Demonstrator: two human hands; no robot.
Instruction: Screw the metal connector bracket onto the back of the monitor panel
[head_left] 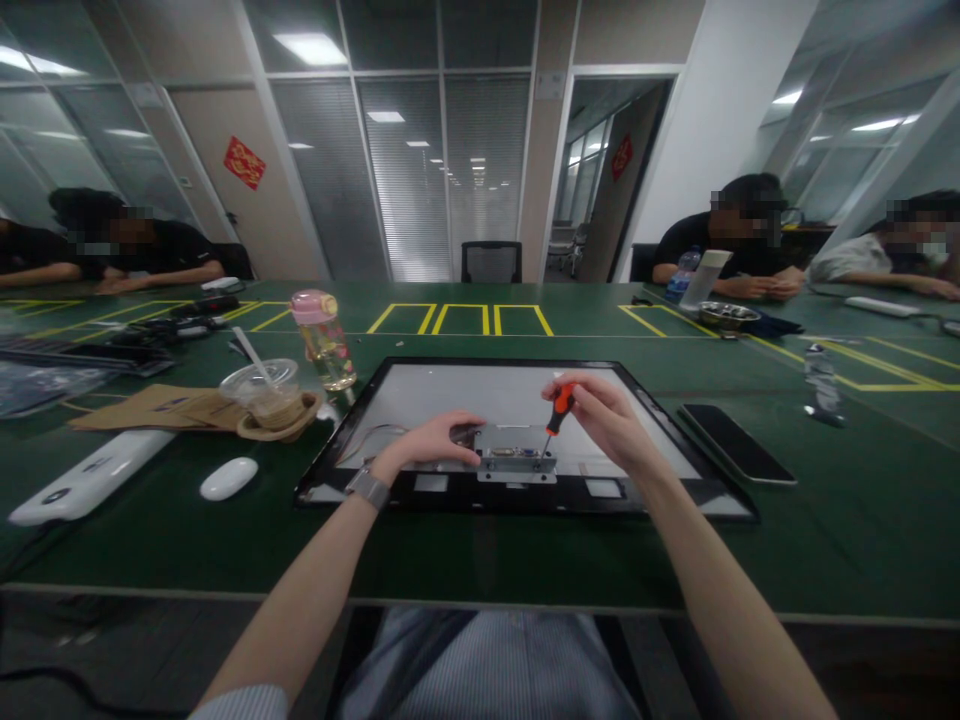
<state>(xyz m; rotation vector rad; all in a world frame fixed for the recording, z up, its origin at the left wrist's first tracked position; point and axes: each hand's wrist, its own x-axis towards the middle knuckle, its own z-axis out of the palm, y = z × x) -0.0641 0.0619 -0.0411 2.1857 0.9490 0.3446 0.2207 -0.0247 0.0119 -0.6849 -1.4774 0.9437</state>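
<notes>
A flat display panel (pixel 442 388) with a black frame lies back-up on the green table in front of me. Near its front edge stands a grey metal bracket (pixel 517 470) with connector ports along it. My left hand (pixel 431 440) grips the left end of this bracket, thumb in front and fingers behind. In my right hand (pixel 604 415) is an orange-and-black screwdriver (pixel 560 408), held between thumb and fingers. Its shaft points down to the right part of the bracket; whether the tip sits in a screw is too small to tell.
Left of the panel are a white mouse (pixel 229 479), an iced drink cup (pixel 262 385), a pink-lidded bottle (pixel 324 340) and a white power strip (pixel 94 478). A black phone (pixel 735 442) lies at the right. Several people sit across the table, near a metal bowl (pixel 727 316).
</notes>
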